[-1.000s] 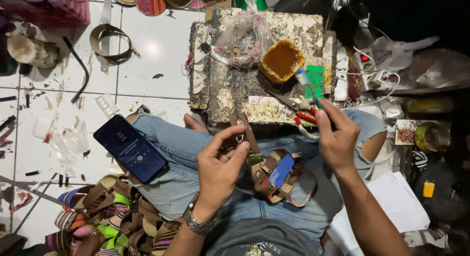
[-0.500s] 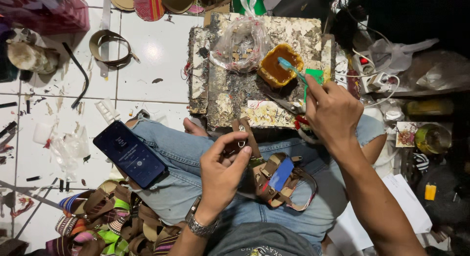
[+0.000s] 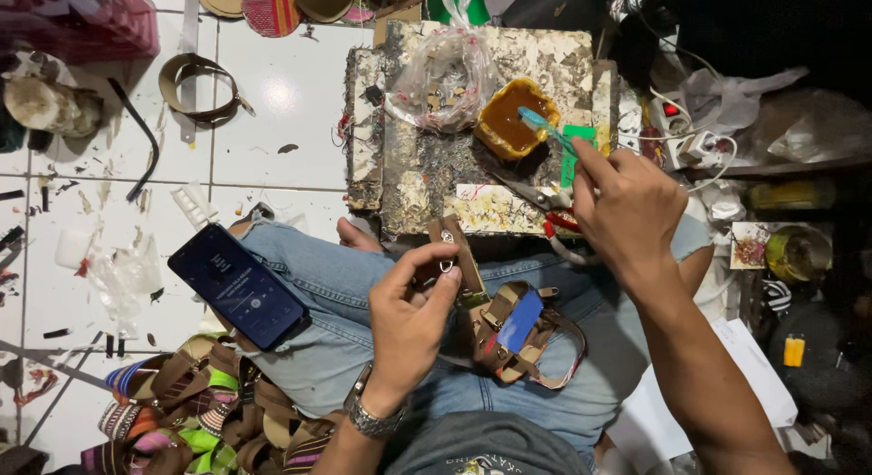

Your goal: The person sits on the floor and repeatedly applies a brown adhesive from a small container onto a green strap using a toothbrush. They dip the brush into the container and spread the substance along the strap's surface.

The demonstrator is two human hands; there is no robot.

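Seen from above, a person sits cross-legged in blue jeans on a white tiled floor. Low in the frame's centre, the left hand, a metal watch at its wrist, pinches a brown sandal strap with a small metal ring between thumb and curled fingers, over the lap. Just right of it, more brown straps with a blue tag lie on the thigh. A dark smartphone with a lit screen rests on the knee at centre left, and a pile of colourful woven straps fills the lower left corner. Higher, right of centre, the right hand grips a teal toothbrush, fingers closed round the handle, its head dipped into a tub of amber glue. The tub sits on a glue-crusted work block, beside a crumpled plastic bag, with red-handled scissors below it.
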